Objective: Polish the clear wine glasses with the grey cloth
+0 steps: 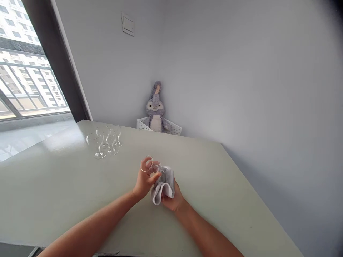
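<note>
Above the table's near middle, my left hand [146, 178] is closed around a clear stemmed glass [160, 168], which lies on its side in the air. One round end of the glass points left, past my fingers. Its other end goes into a folded light grey cloth [167, 182]. Closed round that cloth from below and the right is my right hand [173, 200]; the cloth hides most of its fingers. Whether the left-hand end is the rim or the foot, I cannot tell for sure.
Several clear stemmed glasses [99, 154] stand upright close together on the pale table [66, 200], to the left. Behind the table's far edge, a grey plush toy [155, 107] sits in a white perforated basket [175, 129]. Walls meet behind it; a window is at left.
</note>
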The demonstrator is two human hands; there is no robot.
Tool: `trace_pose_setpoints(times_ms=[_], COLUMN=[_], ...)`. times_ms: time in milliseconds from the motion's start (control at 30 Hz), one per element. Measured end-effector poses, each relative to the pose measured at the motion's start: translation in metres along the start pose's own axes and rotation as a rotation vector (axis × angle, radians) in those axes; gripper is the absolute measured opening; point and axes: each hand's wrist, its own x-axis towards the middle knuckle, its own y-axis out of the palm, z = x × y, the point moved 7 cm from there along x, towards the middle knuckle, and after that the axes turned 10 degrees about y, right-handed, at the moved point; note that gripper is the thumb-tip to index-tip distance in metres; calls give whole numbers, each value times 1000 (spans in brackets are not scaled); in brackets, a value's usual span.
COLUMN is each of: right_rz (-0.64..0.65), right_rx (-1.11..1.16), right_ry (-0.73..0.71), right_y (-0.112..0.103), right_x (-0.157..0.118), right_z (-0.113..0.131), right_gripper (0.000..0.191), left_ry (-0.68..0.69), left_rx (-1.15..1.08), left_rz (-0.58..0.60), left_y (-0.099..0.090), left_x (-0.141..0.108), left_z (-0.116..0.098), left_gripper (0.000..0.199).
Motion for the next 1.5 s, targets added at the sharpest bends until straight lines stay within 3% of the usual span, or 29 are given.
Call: trace_pose_setpoints(times_ms=[100, 167, 200, 267, 367, 433, 500, 600, 700, 767, 833, 933, 1067, 1200, 1367, 1500], right_rz=[35, -10, -77, -300, -618, -650, -607, -588, -645, -805, -1054, -1236, -1388, -1455, -1460, -1468], right_rx=[-224, -469, -607, -851, -1031, -1127, -1253, -1386, -1396, -1360, -1296, -1247, -1188, -1152, -1104, -1071], right_ry=[88, 70, -8, -298, -736, -854, -885, -855, -808, -729, -583, -465, -353, -269, -232, -255], right_y=[2, 0, -4, -10, -12, -6, 3, 8, -7, -34, -74, -126, -178, -208, -218, -208], right_x=[0, -2, -4, -14, -42, -50, -48, -38, -28, -24, -25, -28, -35, -35, -37, -53], right_z=[-15, -16, -8, 21, 61, 68, 65, 55, 64, 86, 114, 153, 185, 202, 213, 203], right_gripper=[52, 44, 38, 26, 18, 22, 26, 20, 20, 23, 26, 26, 27, 28, 26, 36], left_ry=[122, 178, 197, 214, 235, 264, 289, 315, 279, 195, 115, 82, 55, 10, -31, -58], left_rx=[136, 214, 257, 338, 385, 362, 328, 298, 378, 482, 573, 624, 598, 551, 449, 314], left_rz=[-86, -132, -148, -164, -133, -52, 56, 173, 265, 345, 433, 492, 435, 400, 319, 181], left_y=[-13, -21, -25, -29, -27, -18, -5, 12, 21, 25, 27, 27, 23, 20, 13, 5], left_x=[5, 10, 12, 14, 13, 7, -1, -13, -17, -16, -16, -15, -12, -10, -8, -5], left_z=[-8, -15, -19, -24, -24, -19, -11, -3, 5, 15, 27, 40, 46, 46, 49, 54], left_gripper=[41, 40, 40, 41, 37, 36, 39, 56, 79, 83, 75, 58, 47, 43, 42, 37])
